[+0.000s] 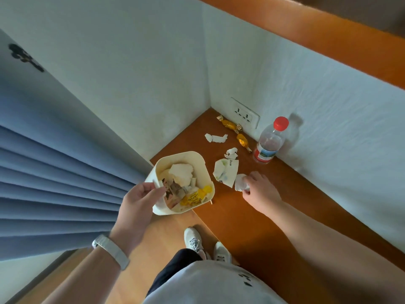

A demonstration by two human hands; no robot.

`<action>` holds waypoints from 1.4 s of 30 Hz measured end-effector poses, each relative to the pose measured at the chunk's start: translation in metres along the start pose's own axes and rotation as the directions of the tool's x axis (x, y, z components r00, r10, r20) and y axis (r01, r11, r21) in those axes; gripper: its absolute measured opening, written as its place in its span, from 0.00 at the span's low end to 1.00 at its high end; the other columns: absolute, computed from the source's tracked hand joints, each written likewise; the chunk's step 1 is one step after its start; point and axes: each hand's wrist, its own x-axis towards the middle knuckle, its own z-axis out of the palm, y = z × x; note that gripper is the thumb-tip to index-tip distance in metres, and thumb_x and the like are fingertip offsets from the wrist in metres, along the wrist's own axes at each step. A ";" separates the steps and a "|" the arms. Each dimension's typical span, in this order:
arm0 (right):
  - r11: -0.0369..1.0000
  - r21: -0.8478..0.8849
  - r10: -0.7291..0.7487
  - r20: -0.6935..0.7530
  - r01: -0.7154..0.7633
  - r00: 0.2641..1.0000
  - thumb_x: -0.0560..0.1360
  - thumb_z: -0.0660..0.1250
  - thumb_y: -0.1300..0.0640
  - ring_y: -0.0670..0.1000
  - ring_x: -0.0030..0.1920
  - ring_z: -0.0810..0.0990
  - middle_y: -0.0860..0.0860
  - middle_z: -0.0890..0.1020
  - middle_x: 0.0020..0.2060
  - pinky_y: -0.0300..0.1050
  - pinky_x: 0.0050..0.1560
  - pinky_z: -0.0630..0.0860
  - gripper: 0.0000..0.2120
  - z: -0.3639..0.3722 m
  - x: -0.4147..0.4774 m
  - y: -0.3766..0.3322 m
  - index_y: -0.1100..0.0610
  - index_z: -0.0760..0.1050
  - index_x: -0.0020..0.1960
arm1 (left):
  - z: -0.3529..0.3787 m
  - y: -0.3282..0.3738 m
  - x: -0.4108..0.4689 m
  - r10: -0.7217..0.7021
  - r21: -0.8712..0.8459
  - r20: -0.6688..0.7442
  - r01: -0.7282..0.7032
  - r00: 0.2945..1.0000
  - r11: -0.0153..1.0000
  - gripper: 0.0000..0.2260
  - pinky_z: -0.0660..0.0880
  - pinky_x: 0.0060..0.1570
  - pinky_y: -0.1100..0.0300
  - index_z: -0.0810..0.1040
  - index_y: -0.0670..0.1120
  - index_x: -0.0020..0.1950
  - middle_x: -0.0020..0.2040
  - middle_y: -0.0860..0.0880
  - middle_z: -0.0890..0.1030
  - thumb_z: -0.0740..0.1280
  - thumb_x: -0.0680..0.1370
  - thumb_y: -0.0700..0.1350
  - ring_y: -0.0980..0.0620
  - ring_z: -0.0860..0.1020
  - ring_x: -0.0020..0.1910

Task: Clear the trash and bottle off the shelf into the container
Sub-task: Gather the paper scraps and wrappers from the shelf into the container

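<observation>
Shelf (252, 216), centre right: we log the part-filled container (198, 156) at its left edge, our left hand (135, 207) pinching the rim. Bottle (270, 141), upper right of centre, untouched: upright, long axis vertical, red cap uppermost. Paper wad (241, 183), mid-frame: our right hand (260, 189) has its fingers curled round it, so we judge pickup under way, with a short carry left over the rim next.

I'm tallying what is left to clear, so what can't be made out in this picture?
All in the head view:
- Crumpled paper: partly hidden by the right hand that grips it.
- Container: lower contents buried under the trash on top; near rim covered by the left hand holding it.
- Bottle: label print too small; liquid level unclear through clear plastic.
- Shelf: near end hidden behind the right forearm.
</observation>
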 end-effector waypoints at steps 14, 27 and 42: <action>0.948 0.317 0.052 -0.217 0.021 0.975 0.76 0.70 0.58 0.44 0.36 0.75 0.46 0.77 0.39 0.38 0.33 0.73 0.07 -0.078 0.009 -0.053 0.57 0.79 0.53 | -0.017 0.017 0.051 -0.012 -0.076 0.113 0.020 0.993 0.997 0.09 0.70 0.32 0.59 0.82 0.42 0.50 0.34 0.49 0.82 0.71 0.77 0.48 0.52 0.76 0.31; 0.939 0.234 -0.189 -0.261 0.253 0.946 0.77 0.67 0.55 0.45 0.40 0.78 0.45 0.76 0.43 0.39 0.37 0.76 0.09 -0.128 0.044 -0.155 0.56 0.78 0.55 | -0.031 0.038 0.083 0.138 -0.048 0.220 -0.131 0.966 0.990 0.06 0.69 0.26 0.70 0.82 0.45 0.51 0.41 0.47 0.82 0.70 0.78 0.47 0.53 0.76 0.34; 0.957 0.287 -0.009 -0.153 0.053 0.988 0.78 0.65 0.46 0.43 0.46 0.76 0.47 0.78 0.55 0.41 0.43 0.77 0.18 -0.092 0.043 -0.141 0.51 0.74 0.64 | -0.057 0.033 0.106 0.029 -0.165 0.167 -0.001 0.986 0.986 0.05 0.67 0.25 0.66 0.79 0.48 0.48 0.37 0.50 0.77 0.69 0.79 0.49 0.53 0.71 0.30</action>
